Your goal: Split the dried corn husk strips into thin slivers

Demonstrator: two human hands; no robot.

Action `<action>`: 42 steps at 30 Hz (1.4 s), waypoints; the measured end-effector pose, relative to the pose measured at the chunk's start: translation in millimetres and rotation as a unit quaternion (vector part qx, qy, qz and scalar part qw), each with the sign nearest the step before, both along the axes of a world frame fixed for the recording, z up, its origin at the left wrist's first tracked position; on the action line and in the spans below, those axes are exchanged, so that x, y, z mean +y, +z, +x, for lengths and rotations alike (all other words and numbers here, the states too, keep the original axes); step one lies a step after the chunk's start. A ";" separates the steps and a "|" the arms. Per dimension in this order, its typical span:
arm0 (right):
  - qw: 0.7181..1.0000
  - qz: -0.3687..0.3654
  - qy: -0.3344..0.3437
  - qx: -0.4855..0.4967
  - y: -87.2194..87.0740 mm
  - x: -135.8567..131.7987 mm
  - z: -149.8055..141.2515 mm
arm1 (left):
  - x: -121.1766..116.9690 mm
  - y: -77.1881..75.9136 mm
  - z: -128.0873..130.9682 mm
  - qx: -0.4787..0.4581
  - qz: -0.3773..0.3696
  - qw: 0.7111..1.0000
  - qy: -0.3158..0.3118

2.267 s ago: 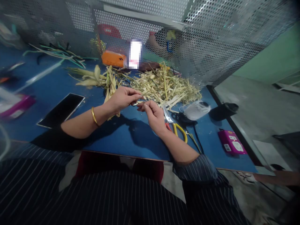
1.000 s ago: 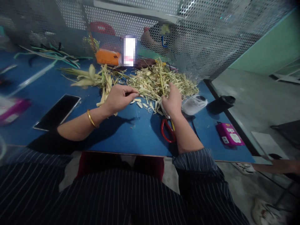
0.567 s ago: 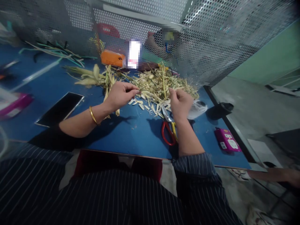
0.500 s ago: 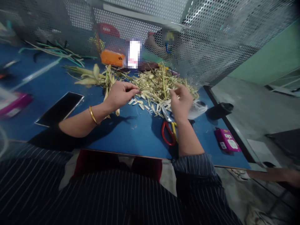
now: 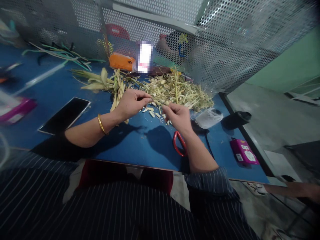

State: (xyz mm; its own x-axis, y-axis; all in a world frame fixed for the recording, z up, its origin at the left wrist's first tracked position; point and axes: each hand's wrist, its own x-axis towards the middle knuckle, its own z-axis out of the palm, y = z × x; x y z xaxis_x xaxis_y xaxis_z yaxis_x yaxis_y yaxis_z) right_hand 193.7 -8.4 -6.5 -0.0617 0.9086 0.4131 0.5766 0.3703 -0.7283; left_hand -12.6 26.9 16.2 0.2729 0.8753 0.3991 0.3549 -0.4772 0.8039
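My left hand (image 5: 132, 103), with a gold bangle on its wrist, is closed in a pinch over the blue table (image 5: 140, 146). Whatever lies between its thumb and finger is too small to make out. Facing it a short gap away, my right hand (image 5: 178, 117) is also closed, thumb against curled fingers, its contents hidden. Just behind both hands spreads a heap of pale, dry plant strips resembling corn husk (image 5: 180, 88). Longer husk leaves (image 5: 102, 81) lie left of the heap. A red scissors handle (image 5: 179, 144) shows beside my right forearm, which covers the rest.
A dark phone (image 5: 65, 116) lies left of my left arm. To the right are a clear plastic bag (image 5: 209, 117), a black cylinder (image 5: 236, 120) and a purple packet (image 5: 244, 151). A perforated metal screen (image 5: 150, 25) stands behind, near an orange pack (image 5: 122, 62). Another person's arm shows far right.
My right hand has moved left and slightly down, nearer my left hand, and its forearm now covers more of the scissors. My left hand has hardly moved and keeps its pinch.
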 end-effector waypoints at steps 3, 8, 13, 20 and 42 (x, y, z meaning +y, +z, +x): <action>0.995 -0.037 0.057 0.080 -9.9 -4.5 -20.0 | -0.7 -3.9 1.8 -0.002 -0.004 1.000 -0.014; 0.946 -0.129 0.163 0.250 -24.1 -5.9 -39.9 | -5.4 -6.7 5.0 -0.002 -0.032 0.998 -0.048; 0.973 -0.101 0.091 0.186 -19.4 -16.1 -37.5 | -3.7 -5.4 4.3 0.031 0.001 0.999 -0.013; 0.979 0.175 0.018 -0.106 6.7 -23.8 -20.0 | -3.6 -5.1 2.3 0.159 0.090 0.983 -0.012; 0.971 0.111 0.213 0.009 -6.1 -14.3 -22.3 | -1.1 -9.2 3.7 0.126 0.029 0.991 -0.019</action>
